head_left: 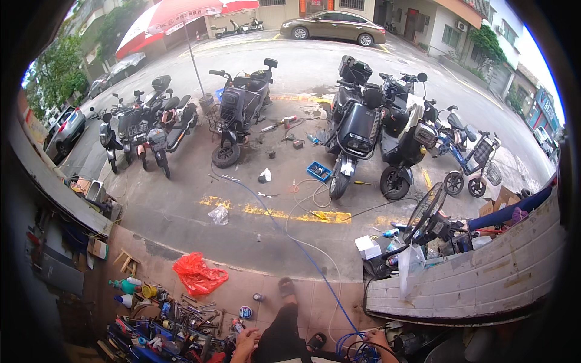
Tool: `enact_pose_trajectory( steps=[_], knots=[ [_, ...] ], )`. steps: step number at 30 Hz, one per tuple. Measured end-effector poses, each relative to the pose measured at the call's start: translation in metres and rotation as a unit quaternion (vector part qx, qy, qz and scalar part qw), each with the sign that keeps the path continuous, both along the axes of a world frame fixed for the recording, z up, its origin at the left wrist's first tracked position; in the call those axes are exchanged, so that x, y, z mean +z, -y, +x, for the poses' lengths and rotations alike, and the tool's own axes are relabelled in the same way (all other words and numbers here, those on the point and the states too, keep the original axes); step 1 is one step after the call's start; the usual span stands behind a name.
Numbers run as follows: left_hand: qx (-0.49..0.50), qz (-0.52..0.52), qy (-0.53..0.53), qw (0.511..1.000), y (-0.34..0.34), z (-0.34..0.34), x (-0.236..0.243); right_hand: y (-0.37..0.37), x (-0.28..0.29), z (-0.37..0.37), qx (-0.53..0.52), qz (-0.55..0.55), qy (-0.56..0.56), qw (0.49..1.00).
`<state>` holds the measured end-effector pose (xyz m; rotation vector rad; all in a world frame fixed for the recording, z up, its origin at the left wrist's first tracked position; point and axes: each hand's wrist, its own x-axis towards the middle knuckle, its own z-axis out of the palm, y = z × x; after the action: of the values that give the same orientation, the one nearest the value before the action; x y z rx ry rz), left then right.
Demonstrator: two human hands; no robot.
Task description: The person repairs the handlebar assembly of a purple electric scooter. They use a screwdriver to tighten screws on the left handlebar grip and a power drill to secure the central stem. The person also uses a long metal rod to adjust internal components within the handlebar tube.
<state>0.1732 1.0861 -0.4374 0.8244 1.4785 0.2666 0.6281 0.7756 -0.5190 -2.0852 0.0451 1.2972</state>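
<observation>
My left hand [247,342] is at the bottom centre beside my dark-trousered leg, its fingers curled; what they hold, if anything, is too small to make out. My right hand [374,342] grips a looped blue hose [351,339], with black cable beside it. The hose runs forward across the tiled threshold toward the parked scooters. A pile of tools [193,314] lies to the left of my left hand, with a small round tin [245,312] near it. My sandalled foot [287,287] is stretched forward on the tiles.
Scooters [357,139] stand outside, with scattered tools and a blue crate [318,171] among them. A red plastic bag [198,275] lies at the doorway. A fan [423,215] and clutter top the right low wall [460,281]. An umbrella [163,24] and a parked car [333,30] are beyond.
</observation>
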Motion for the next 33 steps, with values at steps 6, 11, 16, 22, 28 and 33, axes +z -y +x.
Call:
enact_pose_trajectory(
  steps=[6,11,16,22,28,33],
  knots=[
    [0.233,-0.163,-0.055,0.957,-0.017,-0.028,-0.056,-0.227,0.026,0.103,0.054,0.029,0.041,0.997],
    [0.314,-0.170,-0.058,0.932,-0.090,-0.012,-0.056,-0.389,0.040,0.112,0.224,-0.011,0.006,0.975],
    [0.350,-0.055,-0.017,0.935,-0.201,0.026,-0.035,-0.565,0.046,0.100,0.458,0.023,0.079,0.885],
    [0.372,0.044,0.039,0.926,-0.314,0.087,-0.025,-0.741,0.030,0.107,0.604,0.065,0.121,0.785],
    [0.433,0.057,0.022,0.899,-0.420,0.138,-0.189,-0.889,-0.040,0.126,0.716,0.086,0.187,0.667],
    [0.466,0.060,-0.026,0.882,-0.498,0.187,-0.526,-0.994,-0.238,0.160,0.755,0.069,0.214,0.616]
  ],
)
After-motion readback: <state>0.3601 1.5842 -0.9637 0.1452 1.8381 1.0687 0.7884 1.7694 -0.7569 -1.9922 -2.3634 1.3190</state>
